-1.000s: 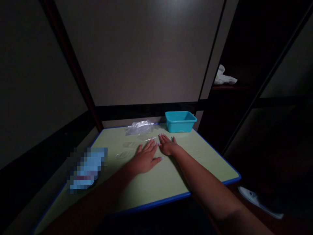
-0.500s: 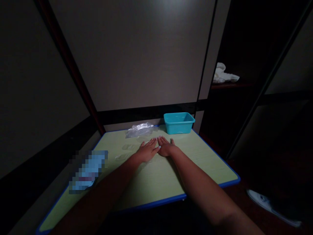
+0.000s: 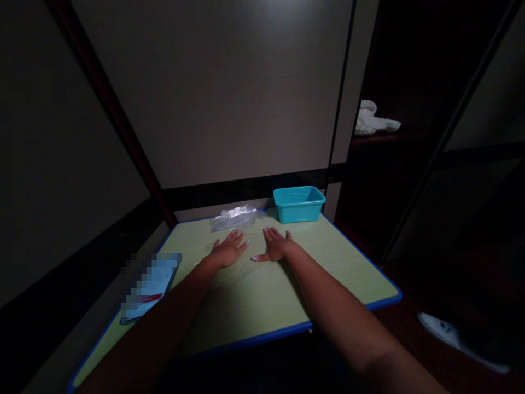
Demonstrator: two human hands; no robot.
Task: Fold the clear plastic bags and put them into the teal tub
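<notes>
While I watch through the head camera, my left hand [image 3: 226, 250] lies palm down, fingers spread and holding nothing, on the pale green, blue-edged worktop [image 3: 250, 306]. My right hand [image 3: 275, 245] is flat there too, well apart from it, also released, its thumb pointing toward the left one. Just beyond the left fingertips sits the crumpled, clear plastic sheet [image 3: 237, 217]. Behind the right hand, near the far edge, stands the turquoise, rectangular plastic tub [image 3: 298, 210], upright. Near the left edge I see a flat, light-blue packet [image 3: 158, 273], partly pixelated. Farther right, a white, crumpled bundle [image 3: 371, 120] rests on a dark shelf [image 3: 385, 138].
</notes>
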